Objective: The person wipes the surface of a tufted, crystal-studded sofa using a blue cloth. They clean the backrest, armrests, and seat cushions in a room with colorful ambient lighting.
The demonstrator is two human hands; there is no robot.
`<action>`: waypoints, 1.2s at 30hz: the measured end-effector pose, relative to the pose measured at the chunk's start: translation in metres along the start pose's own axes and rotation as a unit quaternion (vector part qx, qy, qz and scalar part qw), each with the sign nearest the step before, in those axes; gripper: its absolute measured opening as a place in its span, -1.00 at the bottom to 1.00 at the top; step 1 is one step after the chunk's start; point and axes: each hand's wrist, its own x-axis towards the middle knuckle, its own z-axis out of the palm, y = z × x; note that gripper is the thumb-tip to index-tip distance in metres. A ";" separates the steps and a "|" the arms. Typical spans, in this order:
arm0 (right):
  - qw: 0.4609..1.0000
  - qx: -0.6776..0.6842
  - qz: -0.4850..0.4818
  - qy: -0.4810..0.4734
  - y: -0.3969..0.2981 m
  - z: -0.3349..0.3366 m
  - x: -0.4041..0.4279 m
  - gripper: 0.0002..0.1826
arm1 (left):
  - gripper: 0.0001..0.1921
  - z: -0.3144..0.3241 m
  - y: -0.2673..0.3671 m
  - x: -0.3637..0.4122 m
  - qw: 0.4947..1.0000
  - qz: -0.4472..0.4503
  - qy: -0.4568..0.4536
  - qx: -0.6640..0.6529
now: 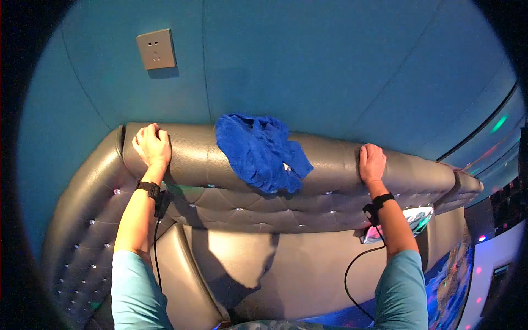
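Before me runs the rolled top of a tufted leather sofa backrest (pixel 194 150). My left hand (pixel 153 144) rests on its left part, fingers curled over towards the wall. Farther right, my right hand (pixel 372 162) bears on the same padded top with its fingers bent; the fingertips are partly hidden. A crumpled blue cloth (pixel 264 152) lies draped over the backrest between my hands, apart from both. A small white patch, perhaps a tag, shows on it.
Behind the sofa stands a blue padded wall (pixel 280 66) with a wall socket (pixel 156 49). The sofa seat (pixel 313 260) stretches below, and a shiny silvery package (pixel 418 218) lies beyond my right forearm. Black cables (pixel 346 274) hang from straps on both wrists.
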 end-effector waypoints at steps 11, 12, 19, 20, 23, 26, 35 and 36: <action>0.999 0.007 0.041 -0.026 0.009 -0.001 -0.001 -0.76 | -0.59 -0.031 0.149 -0.009 0.966 0.138 -0.091 -0.200; 0.999 0.015 0.039 -0.018 0.006 0.000 -0.001 -0.76 | -0.52 -0.040 0.182 -0.014 0.955 0.132 -0.149 -0.222; 0.999 0.031 0.006 -0.005 0.012 0.007 0.002 -0.77 | -0.39 -0.038 0.249 -0.052 0.926 0.199 -0.316 -0.061; 1.000 0.027 0.002 -0.003 0.018 0.007 0.002 -0.77 | -0.45 -0.033 0.246 -0.059 0.934 0.204 -0.278 -0.095; 1.000 0.025 0.007 0.001 0.008 0.014 0.005 -0.77 | -0.53 -0.035 0.225 -0.075 0.940 0.214 -0.215 -0.153; 0.999 0.040 0.017 0.012 0.002 0.006 0.005 -0.75 | -0.61 -0.041 0.211 -0.106 0.944 0.233 -0.078 -0.222; 0.999 0.028 -0.010 -0.014 0.029 0.025 0.001 -0.68 | -0.57 -0.001 0.200 -0.231 0.944 0.239 0.123 -0.193; 0.999 0.025 -0.018 -0.015 0.031 0.026 0.003 -0.68 | -0.62 0.015 0.201 -0.254 0.943 0.251 0.127 -0.178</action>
